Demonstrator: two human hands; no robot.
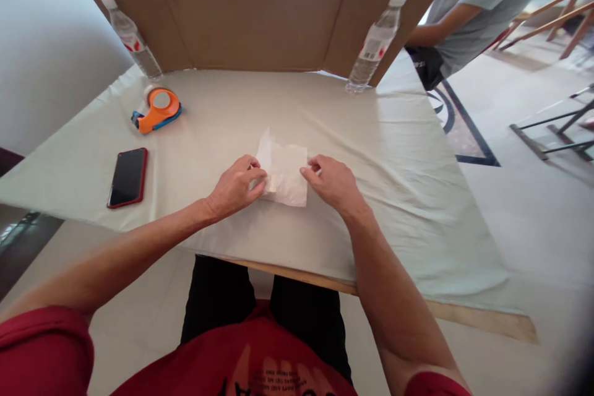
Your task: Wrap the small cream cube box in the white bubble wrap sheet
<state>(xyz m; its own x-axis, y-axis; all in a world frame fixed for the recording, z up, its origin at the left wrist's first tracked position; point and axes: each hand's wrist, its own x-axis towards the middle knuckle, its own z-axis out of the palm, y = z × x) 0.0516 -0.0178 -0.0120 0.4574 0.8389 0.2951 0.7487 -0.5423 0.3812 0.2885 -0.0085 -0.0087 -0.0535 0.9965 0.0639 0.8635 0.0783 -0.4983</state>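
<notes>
Handle the sheet (pixel 290 167) by its edges, using light, even pressure to limit creasing. It lies on the cloth (pixel 213 105), between the hands. The left hand (pixel 237 184) overlaps its left edge; the right hand (pixel 335 182), its right. Finger gaps appear narrow; whether either pinches cannot be told.

Orange tape dispenser (pixel 158 115) beyond phone (pixel 127 177); left bottle (pixel 133 42), right bottle (pixel 375 46) before brown cardboard (pixel 255 6)

A thin, white, crinkled, roughly square sheet of paper-like material (pixel 291 174) lies on the pale cloth-covered table (pixel 223 105), its right part spread nearly flat, its left side raised in a pointed flap, a faint yellowish patch near its lower left.
</notes>
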